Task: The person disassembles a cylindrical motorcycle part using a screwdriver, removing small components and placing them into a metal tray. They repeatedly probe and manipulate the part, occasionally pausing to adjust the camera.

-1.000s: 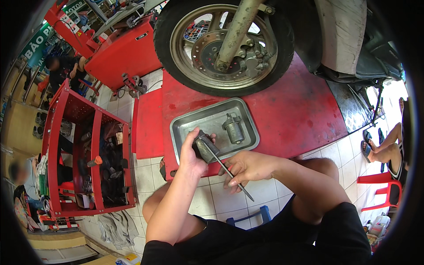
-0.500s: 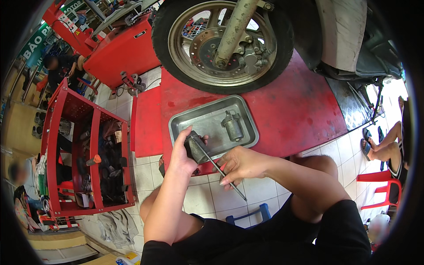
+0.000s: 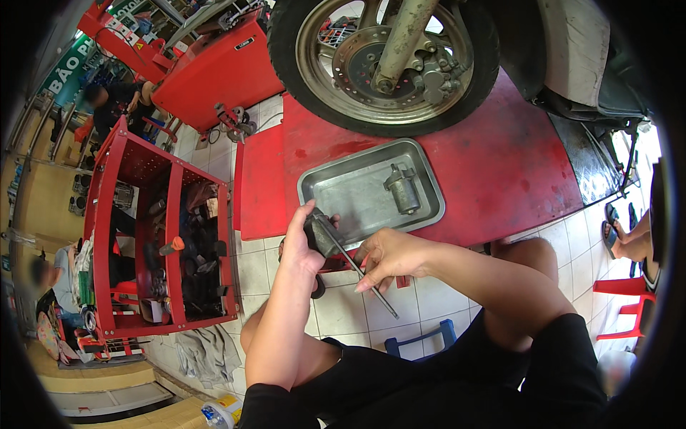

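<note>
Platform (image 3: 493, 171), red and broad, spread out below motorbike wheel (image 3: 357, 75), with reach toward the far side blocked by that bulk. Off left, well apart, open red shelf unit (image 3: 174, 207) crammed with dark parts. Near the platform's front edge, metal tray (image 3: 350, 189), likely to be knocked by any sudden jerk of the hands. Left hand (image 3: 304, 250) wrapped round one grey metal cylinder (image 3: 321, 236), in front of the tray's near-left corner; right hand (image 3: 389, 254) pinching a slim rod (image 3: 382, 298). Inside the tray, second cylinder (image 3: 404, 191), apt to roll with any tilt. Rod's upper end against or just beside the held cylinder, contact unclear; possible skid toward the left fingers from slanted pressure or a loose pinch
</note>
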Demonstrator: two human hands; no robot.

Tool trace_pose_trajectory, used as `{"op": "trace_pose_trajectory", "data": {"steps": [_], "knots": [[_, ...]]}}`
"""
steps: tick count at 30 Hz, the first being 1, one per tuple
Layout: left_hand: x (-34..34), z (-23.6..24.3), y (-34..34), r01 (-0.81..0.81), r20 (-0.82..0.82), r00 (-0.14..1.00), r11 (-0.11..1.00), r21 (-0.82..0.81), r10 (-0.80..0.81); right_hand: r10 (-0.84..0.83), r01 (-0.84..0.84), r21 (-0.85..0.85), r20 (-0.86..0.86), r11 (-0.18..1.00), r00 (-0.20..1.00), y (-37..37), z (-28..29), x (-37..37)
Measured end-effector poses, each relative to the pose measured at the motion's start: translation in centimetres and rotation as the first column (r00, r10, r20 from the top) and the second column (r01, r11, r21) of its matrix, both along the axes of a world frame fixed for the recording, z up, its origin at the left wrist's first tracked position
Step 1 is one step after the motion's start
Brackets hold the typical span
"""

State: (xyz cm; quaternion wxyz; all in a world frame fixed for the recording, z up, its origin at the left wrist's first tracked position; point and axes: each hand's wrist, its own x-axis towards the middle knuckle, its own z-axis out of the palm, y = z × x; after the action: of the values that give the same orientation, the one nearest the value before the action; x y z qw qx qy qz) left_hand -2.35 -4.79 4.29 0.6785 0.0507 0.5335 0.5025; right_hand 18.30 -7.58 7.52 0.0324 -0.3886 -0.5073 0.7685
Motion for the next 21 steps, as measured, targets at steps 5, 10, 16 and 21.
{"op": "trace_pose_trajectory", "data": {"steps": [5,10,16,21], "knots": [[-0.5,-0.4,0.1,-0.030,-0.001,1.000,0.998,0.052,0.030,0.029,-0.029,0.045,0.011,0.999,1.000,0.2,-0.3,-0.8],[-0.9,-1.1,0.2,-0.011,-0.002,1.000,1.000,0.022,0.011,-0.023,-0.012,-0.132,-0.258,0.991,0.966,-0.1,-1.0,-0.3],[-1.0,-1.5,0.4,0.008,0.015,1.000,1.000,0.006,-0.008,0.051,-0.049,0.026,-0.080,0.998,0.996,0.4,-1.7,-0.7],[-0.4,-1.7,0.6,-0.003,-0.031,1.000,1.000,0.017,0.004,-0.075,0.018,-0.208,-0.267,0.978,0.961,0.1,-3.8,-0.7]]}}
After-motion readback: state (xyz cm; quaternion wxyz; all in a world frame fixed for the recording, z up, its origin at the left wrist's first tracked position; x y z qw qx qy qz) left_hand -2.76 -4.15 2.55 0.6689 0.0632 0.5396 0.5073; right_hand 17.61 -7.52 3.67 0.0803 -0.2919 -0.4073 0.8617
